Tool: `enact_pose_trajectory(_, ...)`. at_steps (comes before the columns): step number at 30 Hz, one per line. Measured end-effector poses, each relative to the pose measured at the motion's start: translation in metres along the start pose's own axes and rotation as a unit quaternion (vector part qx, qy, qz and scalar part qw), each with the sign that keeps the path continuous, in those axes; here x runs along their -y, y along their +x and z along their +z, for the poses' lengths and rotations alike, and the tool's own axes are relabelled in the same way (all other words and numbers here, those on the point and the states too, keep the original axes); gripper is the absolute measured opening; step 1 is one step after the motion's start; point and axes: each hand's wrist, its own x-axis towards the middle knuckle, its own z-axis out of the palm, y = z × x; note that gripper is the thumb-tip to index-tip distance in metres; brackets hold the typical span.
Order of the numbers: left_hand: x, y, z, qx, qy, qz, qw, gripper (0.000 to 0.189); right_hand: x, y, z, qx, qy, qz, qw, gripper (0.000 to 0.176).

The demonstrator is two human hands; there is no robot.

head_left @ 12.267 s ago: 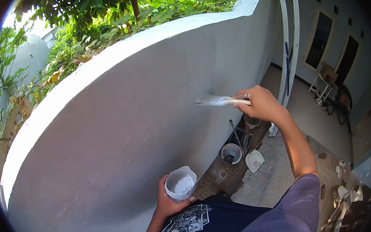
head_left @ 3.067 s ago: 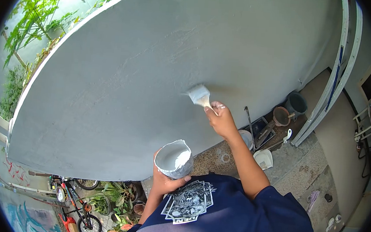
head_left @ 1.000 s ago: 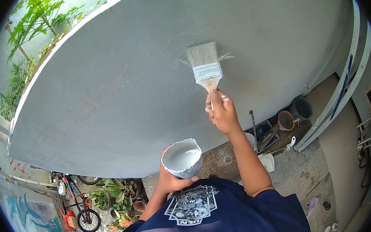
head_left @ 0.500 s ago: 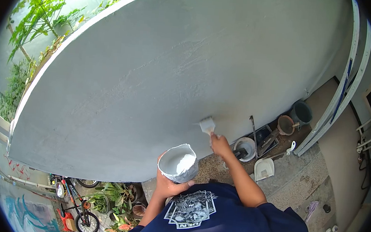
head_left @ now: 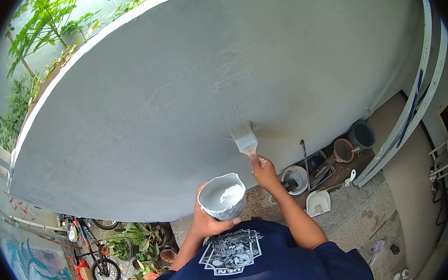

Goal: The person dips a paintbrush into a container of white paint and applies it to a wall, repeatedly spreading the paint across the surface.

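Left hand [head_left: 208, 222]: closed round the side and lower part of a ragged-rimmed paint tub [head_left: 222, 209], at its 1 o'clock, thumb along the near side; white paint [head_left: 231, 195] inside. Likely fault: a slack grip or a tilt towards 6 o'clock could slop paint onto the navy printed T-shirt [head_left: 288, 261]. Right hand [head_left: 265, 171]: gripping the handle of a flat paintbrush [head_left: 245, 141], bristles splayed, pointing to 11 o'clock; contact with the wall cannot be told. Likely faults: stray bristles could shed or leave streaks; an overloaded brush could drip. Grey wall [head_left: 156, 129], beyond both hands: roughened marks from 12 towards 9 o'clock may take paint unevenly. Outlying, from the right hand: pale bucket [head_left: 301, 173] at 3 o'clock, white dustpan [head_left: 318, 202] at 4, both exposed to splashes. From the left hand: potted plants [head_left: 142, 236] and, farther off, bicycle [head_left: 100, 261], at 8 o'clock; lesser risk.
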Motion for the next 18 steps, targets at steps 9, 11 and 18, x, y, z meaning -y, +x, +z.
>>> enact_pose_trajectory(9,0.002,-0.003,-0.004,-0.007,0.007,-0.005,1.000,0.106,-0.038,-0.013,-0.009,0.045,0.059,0.181,0.981,0.045)
enact_pose_trajectory(11,-0.004,0.000,-0.002,-0.040,0.018,0.005,0.999,0.086,0.029,-0.012,-0.015,0.041,0.131,0.116,0.984,0.042)
enact_pose_trajectory(18,-0.003,0.002,-0.005,-0.019,0.005,0.001,1.000,0.085,0.151,-0.022,-0.029,0.024,0.173,-0.059,0.983,0.043)
